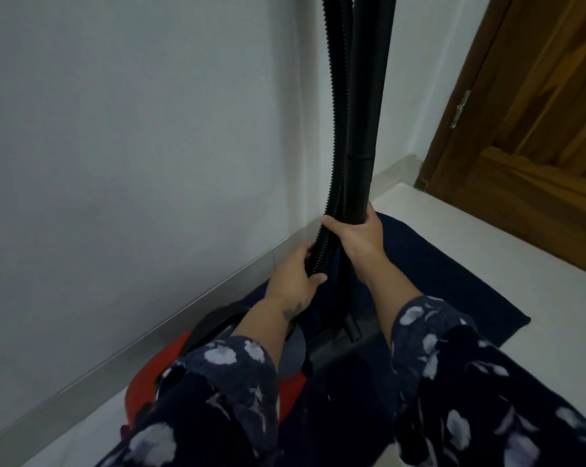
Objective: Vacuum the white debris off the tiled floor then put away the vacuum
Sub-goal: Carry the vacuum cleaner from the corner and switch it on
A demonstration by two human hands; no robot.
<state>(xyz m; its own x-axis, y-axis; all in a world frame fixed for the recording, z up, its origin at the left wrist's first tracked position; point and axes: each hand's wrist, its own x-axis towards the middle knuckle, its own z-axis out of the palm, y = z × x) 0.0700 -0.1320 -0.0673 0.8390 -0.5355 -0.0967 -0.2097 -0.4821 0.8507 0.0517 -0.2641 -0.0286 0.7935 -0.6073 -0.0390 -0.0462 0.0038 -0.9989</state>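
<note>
Vacuum [157, 375], red body, on floor [487, 251] by wall [133, 146]. Wand [362, 129] upright. L hand [293, 276] fingers curled round hose [335, 146]; R hand [357, 232] fingers wrapped round wand + hose. Dark mat [436, 281] under.

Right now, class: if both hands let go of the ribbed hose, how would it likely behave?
The hose is ribbed and curves beside the straight tube, so it probably flexes and sags. The left hand grips it low and the right hand wraps round it and the tube; released, it would likely slump.
</note>
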